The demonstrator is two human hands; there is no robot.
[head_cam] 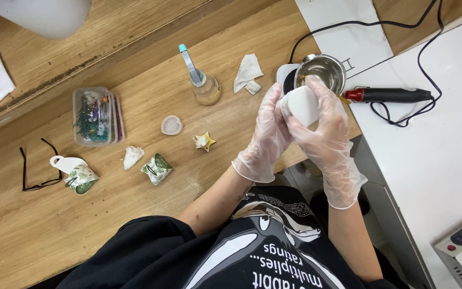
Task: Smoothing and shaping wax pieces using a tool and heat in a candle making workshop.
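I have the small white cup [301, 105] pinched between both gloved hands, up off the bench [151, 225] and right over its front edge, just in front of the little metal pot [324, 72] that sits on its heater. My left hand [266, 136] wraps the near side, fingers curled shut around the cup's wall; my right hand [324, 126] closes over the top and far side, so most of the cup is hidden and I cannot tell what, if anything, is inside it. To do this well, I judge the grip should stay firm but light: thin gloves slip on smooth walls, so I would keep my fingertips spread and the cup level. The pot is very close to my right knuckles and likely hot, so I want my wrist clear of its rim and of the black cord [359, 24] looping behind it. The red-tipped tool [389, 95] lies on the white top to the right, apart from my hands. The glass jar with a blue-tipped stick [205, 85] and the crumpled tissue [248, 72] stand to my left, out of the way.
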